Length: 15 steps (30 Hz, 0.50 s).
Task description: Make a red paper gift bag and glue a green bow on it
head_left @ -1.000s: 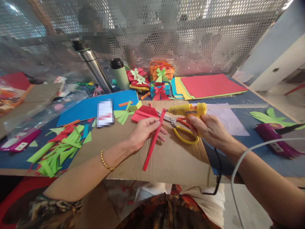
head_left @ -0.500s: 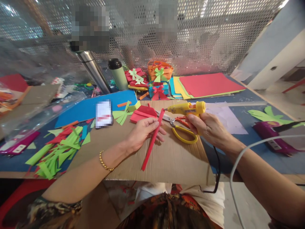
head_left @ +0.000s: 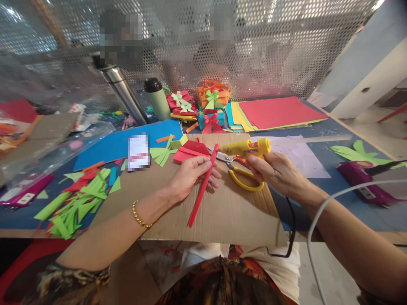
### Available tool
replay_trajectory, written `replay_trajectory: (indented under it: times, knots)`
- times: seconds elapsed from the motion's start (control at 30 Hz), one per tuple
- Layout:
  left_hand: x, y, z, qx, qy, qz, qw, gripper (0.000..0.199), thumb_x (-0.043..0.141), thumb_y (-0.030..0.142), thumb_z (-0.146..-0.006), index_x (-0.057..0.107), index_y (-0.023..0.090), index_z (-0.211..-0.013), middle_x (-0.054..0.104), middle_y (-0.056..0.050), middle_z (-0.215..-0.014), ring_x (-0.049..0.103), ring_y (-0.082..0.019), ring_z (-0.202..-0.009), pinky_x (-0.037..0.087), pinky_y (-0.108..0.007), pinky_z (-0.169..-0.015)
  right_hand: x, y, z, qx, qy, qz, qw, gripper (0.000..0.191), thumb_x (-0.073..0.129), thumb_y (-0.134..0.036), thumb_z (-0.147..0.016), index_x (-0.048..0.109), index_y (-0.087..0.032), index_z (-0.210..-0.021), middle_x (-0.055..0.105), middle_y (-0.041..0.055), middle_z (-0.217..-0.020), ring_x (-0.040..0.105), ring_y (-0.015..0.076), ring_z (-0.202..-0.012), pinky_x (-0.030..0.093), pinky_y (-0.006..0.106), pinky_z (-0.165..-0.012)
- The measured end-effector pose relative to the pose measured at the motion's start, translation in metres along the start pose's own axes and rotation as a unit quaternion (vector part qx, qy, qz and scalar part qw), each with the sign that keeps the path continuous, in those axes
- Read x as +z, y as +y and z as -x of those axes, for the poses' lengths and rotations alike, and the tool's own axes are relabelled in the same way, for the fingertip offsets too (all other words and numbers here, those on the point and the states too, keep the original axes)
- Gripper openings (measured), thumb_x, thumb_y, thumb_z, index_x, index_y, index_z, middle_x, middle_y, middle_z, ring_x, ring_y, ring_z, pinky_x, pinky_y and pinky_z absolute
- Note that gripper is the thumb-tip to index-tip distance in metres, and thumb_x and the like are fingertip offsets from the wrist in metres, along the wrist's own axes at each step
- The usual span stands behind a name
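Pinched between the thumb and fingers of my left hand (head_left: 193, 176) is a narrow red paper strip (head_left: 203, 189), slanting over the cardboard sheet (head_left: 159, 212). My right hand (head_left: 276, 169) is closed round a yellow glue gun (head_left: 246, 147). Its nozzle points left, at the strip's upper end; whether it touches cannot be made out. Behind my left hand lies a folded red paper piece (head_left: 192, 150). Scissors with yellow handles (head_left: 246, 180) rest on the cardboard under the glue gun, partly hidden by my right hand.
Green and red paper scraps (head_left: 82, 199) heap at the left, near a phone (head_left: 138, 151). Small paper baskets (head_left: 213, 94), a green bottle (head_left: 158, 99) and a steel flask (head_left: 122, 91) stand behind. Coloured sheets (head_left: 281, 112) lie back right. A white cable (head_left: 313, 228) crosses my right arm.
My right hand has brought the glue gun slightly left and down, with its nozzle nearer the strip's top. My left hand and the strip have hardly moved.
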State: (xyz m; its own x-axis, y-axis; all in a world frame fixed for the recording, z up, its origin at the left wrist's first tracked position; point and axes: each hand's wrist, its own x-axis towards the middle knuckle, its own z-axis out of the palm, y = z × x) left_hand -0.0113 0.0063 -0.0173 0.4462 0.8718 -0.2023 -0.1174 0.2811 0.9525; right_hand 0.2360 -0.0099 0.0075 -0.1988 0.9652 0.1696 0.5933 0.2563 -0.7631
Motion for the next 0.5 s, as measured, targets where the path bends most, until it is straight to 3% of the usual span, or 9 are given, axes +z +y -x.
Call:
replay_trajectory:
  times: [0.27,0.5]
  knots:
    - [-0.0003,0.0009,0.0004,-0.006,-0.010,0.002,1.000,0.016,0.065,0.030,-0.100,0.062,0.015,-0.100,0.079,-0.009,-0.085,0.075,-0.017,-0.061,0.061,-0.025,-0.055,-0.0026,-0.0027,-0.0030,0.003,0.012,-0.012,1.000,0.063,0.047,-0.069,-0.096,0.046,-0.027,-0.049,0.042,-0.0013,-0.046,0.038,0.0115,-0.045,0.032,0.030,-0.047]
    - [-0.0018,0.0012,-0.0013,-0.012,0.001,-0.001,1.000,0.014,0.064,0.029,-0.101,0.060,0.015,-0.098,0.079,-0.009,-0.085,0.076,-0.018,-0.061,0.060,-0.025,-0.051,0.0016,0.0021,0.0006,-0.006,-0.028,0.001,1.000,0.065,0.043,-0.071,-0.097,0.044,-0.026,-0.050,0.047,-0.0010,-0.047,0.041,0.0115,-0.047,0.033,0.031,-0.050]
